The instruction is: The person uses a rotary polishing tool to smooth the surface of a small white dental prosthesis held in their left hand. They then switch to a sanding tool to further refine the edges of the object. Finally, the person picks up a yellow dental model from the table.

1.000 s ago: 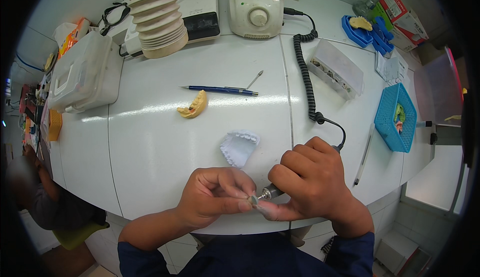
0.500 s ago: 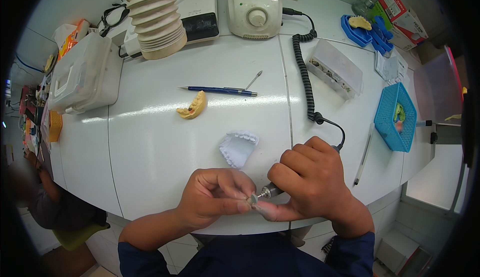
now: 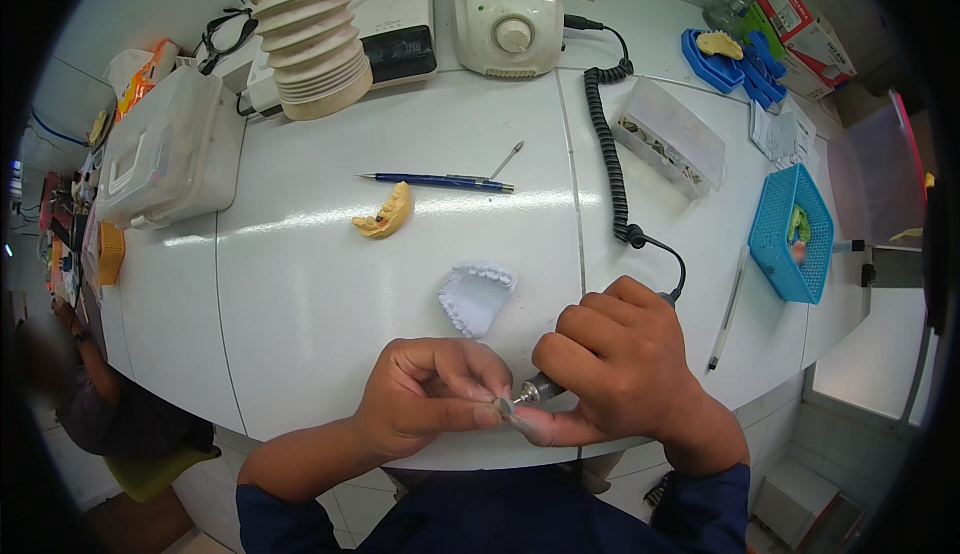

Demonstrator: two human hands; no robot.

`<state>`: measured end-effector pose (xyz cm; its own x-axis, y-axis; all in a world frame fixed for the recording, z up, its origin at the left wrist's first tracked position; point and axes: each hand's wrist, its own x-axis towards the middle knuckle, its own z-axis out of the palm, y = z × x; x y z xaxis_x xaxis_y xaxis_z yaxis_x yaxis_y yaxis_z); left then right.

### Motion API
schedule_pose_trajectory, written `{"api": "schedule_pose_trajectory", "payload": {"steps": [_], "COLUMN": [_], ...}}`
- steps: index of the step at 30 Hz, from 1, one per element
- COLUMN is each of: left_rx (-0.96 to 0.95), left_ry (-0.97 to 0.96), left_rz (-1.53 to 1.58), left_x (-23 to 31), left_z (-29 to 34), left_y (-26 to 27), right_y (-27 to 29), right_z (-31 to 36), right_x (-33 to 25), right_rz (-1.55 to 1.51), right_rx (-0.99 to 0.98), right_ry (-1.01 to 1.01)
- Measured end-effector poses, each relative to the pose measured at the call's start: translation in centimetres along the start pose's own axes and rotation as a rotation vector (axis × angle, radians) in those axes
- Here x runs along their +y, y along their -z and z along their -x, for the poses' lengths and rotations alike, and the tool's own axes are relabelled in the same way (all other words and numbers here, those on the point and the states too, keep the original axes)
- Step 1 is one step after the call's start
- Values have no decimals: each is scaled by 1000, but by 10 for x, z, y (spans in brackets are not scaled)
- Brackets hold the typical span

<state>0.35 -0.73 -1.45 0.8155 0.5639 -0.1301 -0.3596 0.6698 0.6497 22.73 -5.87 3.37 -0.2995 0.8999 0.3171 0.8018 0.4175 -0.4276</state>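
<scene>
Close to the bench's near edge, my right hand (image 3: pixel 625 364) is wrapped round a dark rotary handpiece (image 3: pixel 543 387) with a metal nose. A small grey-green grinding disc (image 3: pixel 505 407) sits at its tip. My left hand (image 3: pixel 425 394) pinches between thumb and forefinger, right against the disc; whatever tiny piece it holds is mostly hidden by the fingertips. My right thumb reaches under the tip toward the left fingers. Beyond my hands lies a white plaster dental model (image 3: pixel 478 299). Farther off is a smaller yellow partial dental model (image 3: pixel 384 214).
A blue mechanical pencil (image 3: pixel 440 183) and a small bur (image 3: pixel 508 159) lie behind the models. The coiled cord (image 3: pixel 612 144) runs to a control box (image 3: pixel 510 19). A ribbed suction hose (image 3: pixel 310 34), clear box (image 3: pixel 670 139) and blue basket (image 3: pixel 790 234) surround the work area.
My right hand and the handpiece have shifted very slightly, and the disc appears tilted a little differently against the left fingertips. The models and other bench items stay put.
</scene>
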Motion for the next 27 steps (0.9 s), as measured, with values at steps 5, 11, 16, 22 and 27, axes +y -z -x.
{"api": "schedule_pose_trajectory", "payload": {"steps": [5, 11, 16, 22, 27], "left_rx": [39, 22, 20, 21, 13], "left_ry": [22, 14, 16, 25, 24], "left_rz": [-99, -168, -176, -171, -159], "left_x": [9, 16, 15, 14, 13], "left_z": [-2, -2, -2, -1, -1], "left_y": [-8, -10, -9, -9, -8], "right_y": [4, 4, 4, 3, 4], "right_z": [-1, 0, 0, 0, 1], "right_x": [1, 2, 2, 2, 2], "right_rz": [0, 3, -3, -6, -10], "right_rx": [20, 9, -8, -15, -27], "right_ry": [2, 44, 39, 36, 48]}}
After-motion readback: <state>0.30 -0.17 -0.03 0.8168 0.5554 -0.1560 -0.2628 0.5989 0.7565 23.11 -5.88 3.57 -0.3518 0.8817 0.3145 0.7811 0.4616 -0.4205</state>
